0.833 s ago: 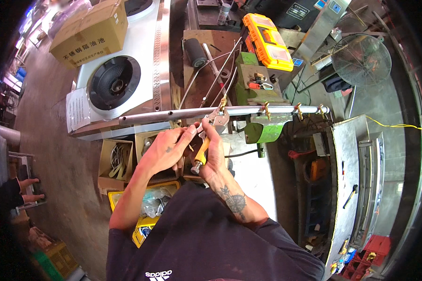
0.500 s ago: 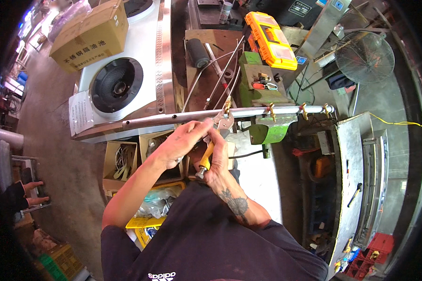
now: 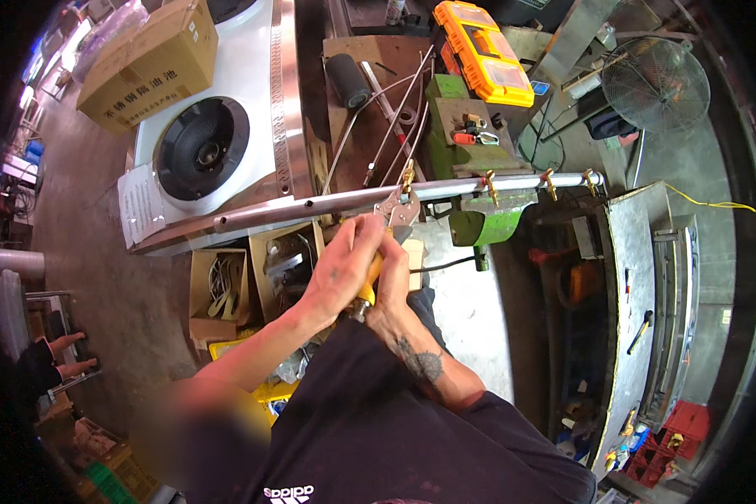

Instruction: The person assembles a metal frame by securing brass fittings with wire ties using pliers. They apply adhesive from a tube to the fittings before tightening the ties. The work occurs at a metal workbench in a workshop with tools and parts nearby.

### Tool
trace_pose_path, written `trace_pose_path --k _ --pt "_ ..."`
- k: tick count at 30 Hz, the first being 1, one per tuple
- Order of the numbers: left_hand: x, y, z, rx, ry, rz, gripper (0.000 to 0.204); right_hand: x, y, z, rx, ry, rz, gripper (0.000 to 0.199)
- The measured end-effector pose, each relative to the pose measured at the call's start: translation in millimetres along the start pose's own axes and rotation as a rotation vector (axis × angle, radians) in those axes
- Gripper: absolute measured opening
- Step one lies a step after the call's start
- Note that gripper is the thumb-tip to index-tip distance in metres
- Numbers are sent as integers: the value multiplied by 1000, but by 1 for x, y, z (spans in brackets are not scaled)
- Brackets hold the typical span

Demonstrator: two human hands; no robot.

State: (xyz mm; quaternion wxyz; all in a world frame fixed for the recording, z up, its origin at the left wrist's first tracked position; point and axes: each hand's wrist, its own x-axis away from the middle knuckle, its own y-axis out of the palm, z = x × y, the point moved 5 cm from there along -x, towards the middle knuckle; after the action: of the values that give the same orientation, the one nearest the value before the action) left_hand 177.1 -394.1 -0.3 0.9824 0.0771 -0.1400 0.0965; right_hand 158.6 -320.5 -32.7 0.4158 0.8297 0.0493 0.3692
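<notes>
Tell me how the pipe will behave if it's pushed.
Likely stiff: the pipe runs long and straight with no visible sag. If loose, it may tend to roll, since it looks round, though the jutting brass fittings could stop it. Its smooth, shiny surface may feel slippery.

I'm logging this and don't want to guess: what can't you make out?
Head view:
Left hand: its own back hides what its fingers grip.
Pliers: handle largely covered by that hand and the right hand.
Brass fitting at the pliers' jaws: too small to tell whether they grip it.
Can: top cut off by the upper edge.
Blurred patch, lower left: what it covers is lost.
</notes>
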Motion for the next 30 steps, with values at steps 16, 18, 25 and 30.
trace_pose_path --k 16,18,25,30 --pt "52 33 -51 94 623 820 27 5 -24 -3 385 113 -159 60" --pt "43 21 -39 122 585 910 26 -4 -27 6 321 187 -162 62" --pt "-38 -72 -18 732 359 886 34 -37 20 19 607 320 -399 75" --pt "-124 -108 -9 897 284 863 47 -23 -27 -27 974 461 -543 54"
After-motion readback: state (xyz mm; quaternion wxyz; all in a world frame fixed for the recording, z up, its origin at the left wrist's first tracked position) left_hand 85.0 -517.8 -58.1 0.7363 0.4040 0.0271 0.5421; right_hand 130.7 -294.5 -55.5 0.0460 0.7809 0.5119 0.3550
